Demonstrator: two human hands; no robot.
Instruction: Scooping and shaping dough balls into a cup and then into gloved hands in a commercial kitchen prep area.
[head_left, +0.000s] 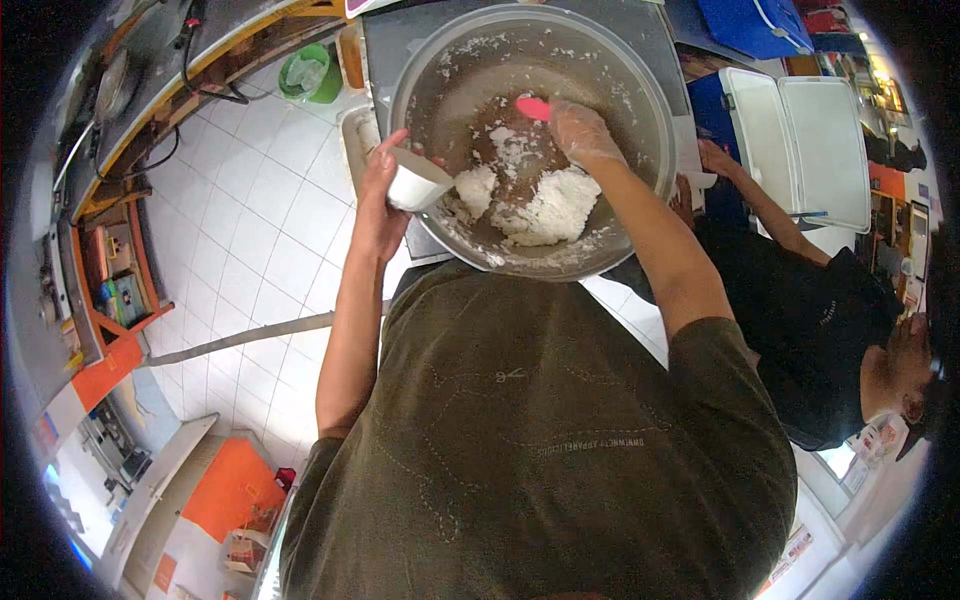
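Observation:
A large round metal bowl (652, 157) stands on the table before me, with a lumpy white food mass (555, 210) heaped against its near side. Loose white bits cling to its wall and bottom. Inside it, my right hand (581, 131), in a thin clear plastic glove, grips a pink utensil (533, 108); its rounded end points left, and the rest is hidden by the hand. My bare left hand (379, 191) holds a small white cup (416, 182) tilted at the bowl's left rim. What the cup contains cannot be made out.
Close on my right a co-worker in a black shirt (795, 330) reaches an arm beside an open blue-and-white cooler box (757, 142). A shallow tray (352, 146) lies left of the bowl. Beyond it a green bucket (319, 75) stands on the tiled floor (240, 195).

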